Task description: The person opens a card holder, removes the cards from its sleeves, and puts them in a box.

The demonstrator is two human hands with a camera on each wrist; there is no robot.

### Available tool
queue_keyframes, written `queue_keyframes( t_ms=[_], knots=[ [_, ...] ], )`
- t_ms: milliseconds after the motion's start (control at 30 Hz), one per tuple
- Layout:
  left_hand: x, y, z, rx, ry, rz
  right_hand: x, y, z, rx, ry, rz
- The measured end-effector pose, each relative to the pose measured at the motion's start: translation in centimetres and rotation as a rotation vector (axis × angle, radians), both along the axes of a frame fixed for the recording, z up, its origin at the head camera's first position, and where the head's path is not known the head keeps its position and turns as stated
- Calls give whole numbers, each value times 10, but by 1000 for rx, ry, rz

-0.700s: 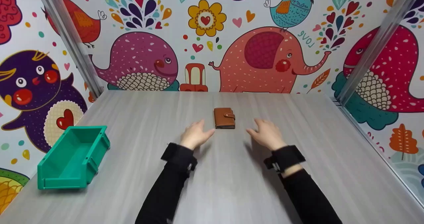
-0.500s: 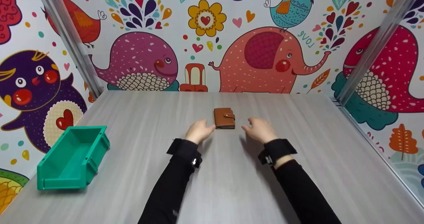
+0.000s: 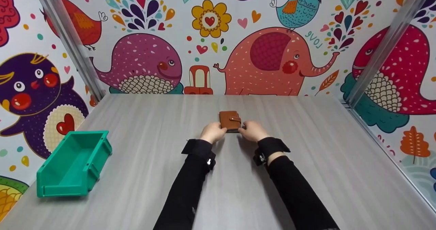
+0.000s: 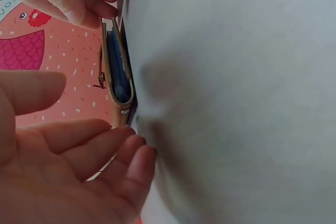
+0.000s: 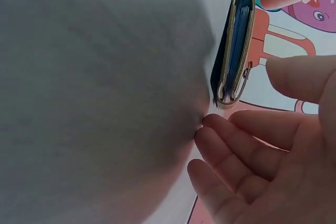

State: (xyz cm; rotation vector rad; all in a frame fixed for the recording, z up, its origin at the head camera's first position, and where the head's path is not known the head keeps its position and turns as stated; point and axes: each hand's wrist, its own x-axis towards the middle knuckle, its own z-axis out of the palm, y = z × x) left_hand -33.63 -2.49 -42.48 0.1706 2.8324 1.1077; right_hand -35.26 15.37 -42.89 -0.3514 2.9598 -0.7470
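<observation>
A small brown wallet [image 3: 229, 120] with a snap strap lies flat on the table, between my two hands. Its open edge, with cards or sleeves inside, shows in the left wrist view [image 4: 118, 66] and the right wrist view. My left hand [image 3: 213, 132] is at the wallet's left side, thumb apart and fingers loosely bent; its fingertips are close to the spine, and contact is hard to tell. On the strap side is my right hand [image 3: 253, 131], fingers loosely bent and thumb raised. A slight gap separates its fingertips from the wallet in the right wrist view [image 5: 236, 51].
A green plastic bin [image 3: 73, 163] stands on the left of the grey wood-grain table [image 3: 146, 155]. Walls with cartoon animals rise behind and at both sides, with metal posts [image 3: 68, 43] at the back corners.
Both hands have moved inward toward the wallet, the right one moving left and the left one moving right. The wallet stays in place on the table.
</observation>
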Motion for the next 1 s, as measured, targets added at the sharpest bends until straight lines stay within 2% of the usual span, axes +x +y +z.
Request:
queue_keyframes(
  t_ms=[167,300,567,767,1000],
  knots=[
    [-2,2,-2,33,2,-19,-2,-5,1,24,-12,-10],
    [-3,4,-3,22,14,-39,-2,-9,2,48,24,22],
    [-6,6,-4,18,39,-18,-1,-12,3,56,19,28],
    [-5,3,-4,68,34,10,-2,-8,4,-33,-47,56],
    [-3,-1,-5,138,-24,39,1,-1,8,-120,-163,5]
  ],
)
